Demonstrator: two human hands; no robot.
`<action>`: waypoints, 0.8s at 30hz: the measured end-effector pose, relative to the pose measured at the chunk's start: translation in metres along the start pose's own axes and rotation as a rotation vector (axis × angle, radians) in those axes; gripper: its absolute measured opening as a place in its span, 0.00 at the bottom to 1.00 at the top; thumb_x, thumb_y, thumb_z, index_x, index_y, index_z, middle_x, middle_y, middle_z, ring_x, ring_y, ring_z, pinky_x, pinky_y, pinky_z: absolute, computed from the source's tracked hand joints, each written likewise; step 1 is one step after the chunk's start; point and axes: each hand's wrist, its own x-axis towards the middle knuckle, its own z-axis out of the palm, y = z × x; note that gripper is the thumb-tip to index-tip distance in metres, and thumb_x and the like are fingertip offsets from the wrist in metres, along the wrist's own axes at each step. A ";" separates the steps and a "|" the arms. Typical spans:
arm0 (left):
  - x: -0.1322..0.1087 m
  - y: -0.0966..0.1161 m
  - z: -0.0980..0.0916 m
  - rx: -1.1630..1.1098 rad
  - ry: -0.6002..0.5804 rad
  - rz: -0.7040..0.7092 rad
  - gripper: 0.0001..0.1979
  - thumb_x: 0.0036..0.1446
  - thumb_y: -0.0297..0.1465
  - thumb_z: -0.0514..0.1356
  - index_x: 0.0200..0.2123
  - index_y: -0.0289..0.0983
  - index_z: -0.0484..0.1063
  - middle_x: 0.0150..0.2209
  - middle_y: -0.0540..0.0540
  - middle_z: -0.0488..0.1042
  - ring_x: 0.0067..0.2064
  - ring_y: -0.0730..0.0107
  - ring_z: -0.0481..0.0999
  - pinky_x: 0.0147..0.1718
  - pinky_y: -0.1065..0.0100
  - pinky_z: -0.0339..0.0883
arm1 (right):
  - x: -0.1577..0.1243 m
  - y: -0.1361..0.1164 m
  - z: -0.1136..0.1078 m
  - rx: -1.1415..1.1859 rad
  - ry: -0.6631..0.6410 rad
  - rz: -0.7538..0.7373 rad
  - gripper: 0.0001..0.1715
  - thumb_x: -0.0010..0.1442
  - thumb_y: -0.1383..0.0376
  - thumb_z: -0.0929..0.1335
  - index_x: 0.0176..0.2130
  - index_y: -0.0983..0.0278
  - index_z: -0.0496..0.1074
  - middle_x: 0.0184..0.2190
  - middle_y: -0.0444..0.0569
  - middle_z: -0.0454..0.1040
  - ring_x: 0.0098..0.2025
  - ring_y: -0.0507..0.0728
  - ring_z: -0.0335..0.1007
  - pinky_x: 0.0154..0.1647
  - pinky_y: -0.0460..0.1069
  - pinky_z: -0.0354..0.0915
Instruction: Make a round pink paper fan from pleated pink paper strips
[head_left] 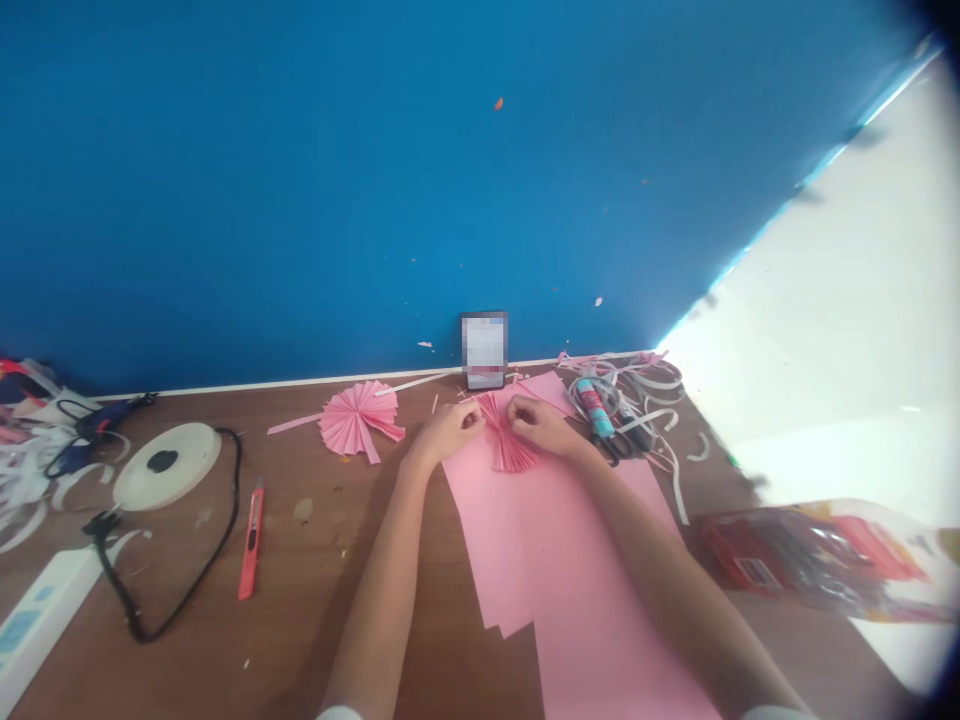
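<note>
A pleated pink paper fan [507, 440] lies on a stack of pink paper sheets [570, 560] on the brown table. My left hand [448, 430] pinches its left side with closed fingers. My right hand [541, 424] grips its right side, fingers curled. A finished pink paper fan [358, 420] with a strip tail lies to the left of my hands.
A phone [484, 350] leans against the blue wall. A glue stick and scissors [600, 412] lie among white paper strips at right. A red utility knife [251, 540], a white tape roll [166, 464], a black cable, a power strip [41, 612] and a plastic bag [817, 560] surround the work area.
</note>
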 end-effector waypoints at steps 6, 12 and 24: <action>-0.007 -0.018 -0.018 0.035 0.043 -0.135 0.11 0.55 0.37 0.53 0.24 0.38 0.65 0.22 0.51 0.68 0.25 0.71 0.66 0.28 0.69 0.55 | 0.000 0.001 0.000 -0.015 0.003 -0.008 0.03 0.49 0.70 0.61 0.27 0.63 0.63 0.28 0.44 0.66 0.31 0.52 0.61 0.35 0.48 0.58; -0.003 -0.003 -0.001 -0.081 0.003 -0.101 0.14 0.52 0.42 0.58 0.23 0.38 0.66 0.22 0.51 0.69 0.23 0.71 0.65 0.27 0.68 0.55 | 0.001 0.002 0.002 -0.028 0.015 -0.012 0.03 0.50 0.70 0.62 0.27 0.63 0.64 0.28 0.44 0.67 0.31 0.52 0.61 0.34 0.48 0.58; 0.000 0.018 -0.001 0.052 -0.107 -0.074 0.13 0.56 0.36 0.50 0.22 0.36 0.61 0.23 0.51 0.66 0.28 0.72 0.63 0.29 0.69 0.54 | 0.000 0.004 0.003 -0.005 0.009 -0.024 0.03 0.51 0.70 0.61 0.28 0.63 0.64 0.28 0.43 0.66 0.31 0.52 0.61 0.35 0.48 0.58</action>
